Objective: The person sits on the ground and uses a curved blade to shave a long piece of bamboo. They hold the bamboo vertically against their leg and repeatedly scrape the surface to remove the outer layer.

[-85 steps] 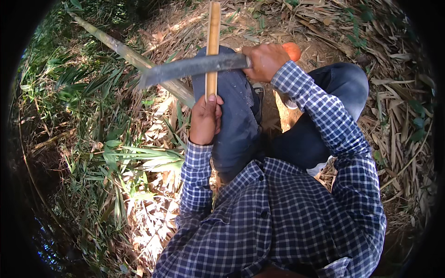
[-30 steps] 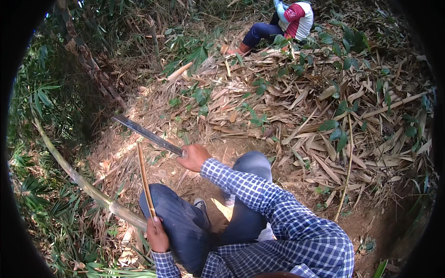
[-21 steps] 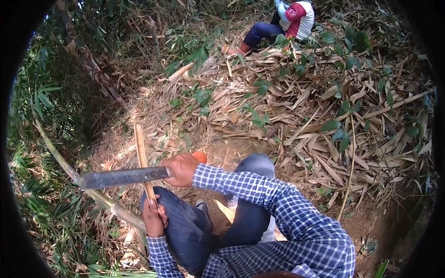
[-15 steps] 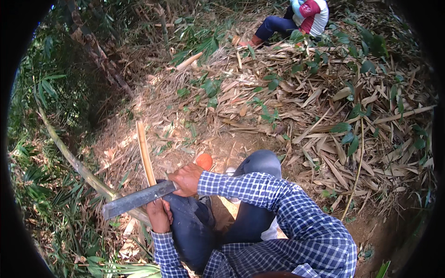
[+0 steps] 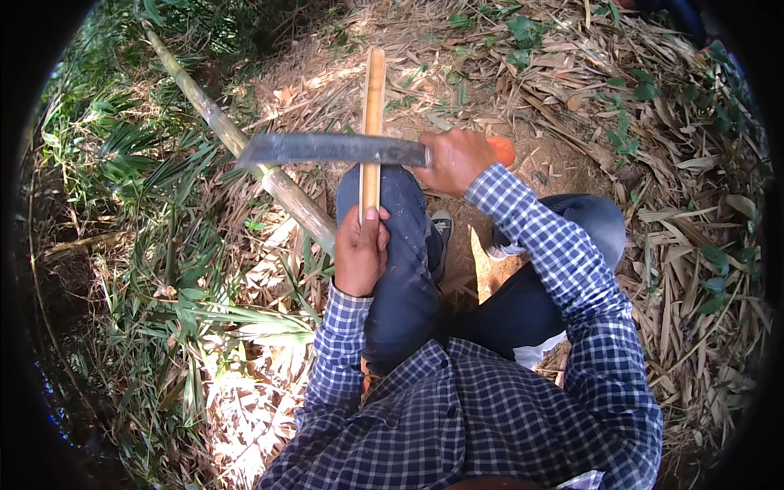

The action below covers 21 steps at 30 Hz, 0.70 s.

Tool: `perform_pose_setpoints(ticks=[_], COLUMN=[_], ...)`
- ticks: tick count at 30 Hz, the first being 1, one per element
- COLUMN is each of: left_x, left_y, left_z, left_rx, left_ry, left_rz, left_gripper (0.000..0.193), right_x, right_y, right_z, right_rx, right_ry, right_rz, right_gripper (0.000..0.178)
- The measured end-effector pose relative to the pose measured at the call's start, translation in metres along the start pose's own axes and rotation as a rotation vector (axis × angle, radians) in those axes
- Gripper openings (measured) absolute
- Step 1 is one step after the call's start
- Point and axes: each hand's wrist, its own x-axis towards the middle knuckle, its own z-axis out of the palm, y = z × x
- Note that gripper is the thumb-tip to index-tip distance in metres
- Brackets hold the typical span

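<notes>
My right hand (image 5: 459, 162) is closed round the handle of a machete (image 5: 314, 149), and a rounded orange end shows past my fist. The long dark blade points left, slightly smeared by motion. It lies across a split bamboo strip (image 5: 373, 94), pale yellow and hollow on its inner face; whether the edge touches it I cannot tell. Gripping the strip's lower end is my left hand (image 5: 359, 255), its thumb on the inner face, beside my left knee. The strip stands out straight ahead, its far end free.
On the left a long bamboo pole (image 5: 296, 198) slants across the ground to my left knee. Dry bamboo leaves (image 5: 670, 261) cover the slope on the right, green foliage (image 5: 122, 163) the left. A dark-clothed part of another person (image 5: 679, 18) shows at the upper right.
The view has shifted downward and left, so my hands appear higher and the seated person is mostly out of sight. The blade has levelled out, and the strip has straightened. Both grips are unchanged.
</notes>
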Motion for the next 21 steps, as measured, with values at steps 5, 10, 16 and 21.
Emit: perform_pose_setpoints(ticks=[5,10,16,21], left_x=[-0.015,-0.03,-0.058,-0.054], left_y=[-0.015,-0.013,-0.025,-0.034], left_z=[-0.006,-0.013,-0.025,-0.026], left_rx=[0.019,0.0,0.044,0.083], left_ry=[-0.028,-0.017,-0.036,-0.023], left_rz=[0.009,-0.097,-0.098,-0.075], left_gripper=[0.027,0.027,0.028,0.027], right_x=[-0.005,-0.029,-0.02,-0.042], right_y=[0.007,-0.011,0.006,-0.015], right_z=[0.001,0.015,0.015,0.018], right_rx=[-0.033,-0.057,0.0,-0.029], right_ry=[0.02,-0.062,-0.058,-0.132], right_rz=[-0.003,-0.17,-0.038,-0.234], right_gripper=[0.032,0.031,0.026,0.031])
